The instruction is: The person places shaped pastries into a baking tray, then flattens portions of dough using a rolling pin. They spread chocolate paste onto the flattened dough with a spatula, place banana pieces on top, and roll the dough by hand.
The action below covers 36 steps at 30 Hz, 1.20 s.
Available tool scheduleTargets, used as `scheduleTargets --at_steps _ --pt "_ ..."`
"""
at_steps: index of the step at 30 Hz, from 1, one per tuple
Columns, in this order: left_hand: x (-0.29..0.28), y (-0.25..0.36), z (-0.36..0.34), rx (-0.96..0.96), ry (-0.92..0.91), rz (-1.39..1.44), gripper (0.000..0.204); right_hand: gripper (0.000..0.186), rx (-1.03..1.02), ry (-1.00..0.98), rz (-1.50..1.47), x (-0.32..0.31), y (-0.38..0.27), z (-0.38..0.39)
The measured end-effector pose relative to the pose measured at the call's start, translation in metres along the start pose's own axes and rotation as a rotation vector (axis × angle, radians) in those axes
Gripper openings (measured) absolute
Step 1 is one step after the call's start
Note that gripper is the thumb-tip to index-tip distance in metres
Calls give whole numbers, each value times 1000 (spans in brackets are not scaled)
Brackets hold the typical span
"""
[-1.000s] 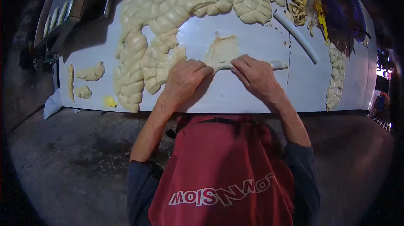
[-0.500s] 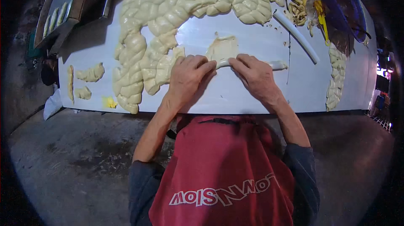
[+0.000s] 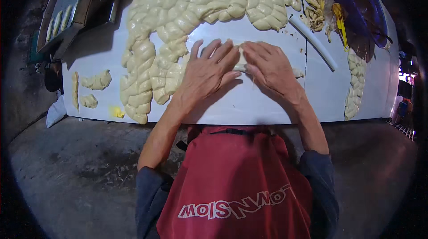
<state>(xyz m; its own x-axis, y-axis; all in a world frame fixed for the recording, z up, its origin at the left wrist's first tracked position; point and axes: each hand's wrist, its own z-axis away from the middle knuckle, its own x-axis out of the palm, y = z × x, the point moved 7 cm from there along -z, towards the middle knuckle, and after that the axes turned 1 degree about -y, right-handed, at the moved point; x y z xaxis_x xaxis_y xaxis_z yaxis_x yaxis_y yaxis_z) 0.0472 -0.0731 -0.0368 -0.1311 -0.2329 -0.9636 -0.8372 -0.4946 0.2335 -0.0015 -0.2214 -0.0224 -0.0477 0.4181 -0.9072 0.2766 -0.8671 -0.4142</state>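
My left hand (image 3: 208,69) lies flat with its fingers apart, covering the left part of a piece of pale dough (image 3: 240,66) on the white table. My right hand (image 3: 272,67) rests on the right part, its fingers stretched forward and its thumb near the left one. Only a narrow strip of this dough shows between the hands. A pale end piece (image 3: 298,73) sticks out past my right hand. Close to my left fingers begins a mass of glossy dough pieces (image 3: 174,56), packed side by side.
A white rod (image 3: 313,42) lies right of my hands, near a yellow-handled tool (image 3: 341,27) and a heap of small tan pieces (image 3: 314,3). More dough (image 3: 355,85) lines the right edge. Dough scraps (image 3: 96,80) lie left, below a metal tray (image 3: 67,9) holding thin sticks.
Both hands have moved forward over the flattened dough sheet, hiding it. Their fingers, curled on the rolled near edge before, are now stretched out.
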Motion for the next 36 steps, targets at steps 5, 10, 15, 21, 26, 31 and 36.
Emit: scheduleTargets --at_steps 5,10,15,21,26,31,36 --pt "13 -12 -9 9 -63 -35 94 68 -29 -143 223 24 11 1" --pt "5 -23 -5 5 -70 -19 94 71 -30 -137 81 3 18 6" --pt "-17 -25 5 115 -42 276 53 42 -89 -110 -74 2 13 25" --pt "-16 -22 6 79 76 334 30 17 -94 97 -24 -2 15 18" --pt "-18 -19 11 80 -21 320 26 26 -92 79 -40 -8 6 21" --pt "-14 -24 5 131 -5 304 23 25 -114 25 -42 5 12 18" --pt "-14 -23 9 62 -31 378 27 32 -49 22 -147 -4 17 20"
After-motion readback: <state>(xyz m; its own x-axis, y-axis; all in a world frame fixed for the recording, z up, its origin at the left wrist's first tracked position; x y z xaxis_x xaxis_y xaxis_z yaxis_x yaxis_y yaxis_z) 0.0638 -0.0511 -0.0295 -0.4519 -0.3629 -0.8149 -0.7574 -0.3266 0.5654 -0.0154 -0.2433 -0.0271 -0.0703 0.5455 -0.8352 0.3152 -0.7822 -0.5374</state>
